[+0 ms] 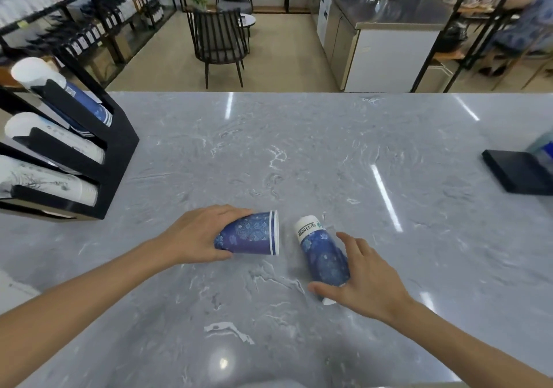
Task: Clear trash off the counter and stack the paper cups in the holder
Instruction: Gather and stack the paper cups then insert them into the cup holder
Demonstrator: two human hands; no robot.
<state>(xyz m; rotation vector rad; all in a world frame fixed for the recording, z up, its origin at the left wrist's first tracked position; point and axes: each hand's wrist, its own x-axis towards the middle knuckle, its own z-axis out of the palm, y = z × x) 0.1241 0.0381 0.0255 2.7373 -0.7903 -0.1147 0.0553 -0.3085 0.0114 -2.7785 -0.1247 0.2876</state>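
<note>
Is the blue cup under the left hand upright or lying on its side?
On its side. The blue cup lies on the counter, white rim facing right, the left hand gripping its base end.

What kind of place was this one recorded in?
Probably a café or tea shop: a cup holder stocked with paper cups sits on a marble counter, with shelves of packaged goods and a customer chair beyond.

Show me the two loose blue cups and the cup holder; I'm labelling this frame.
Left blue cup (pixel 248 235), head view, patterned side wall.
Right blue cup (pixel 324 257), head view, blue side wall.
Cup holder (pixel 119 145), head view, black front panel.
</note>
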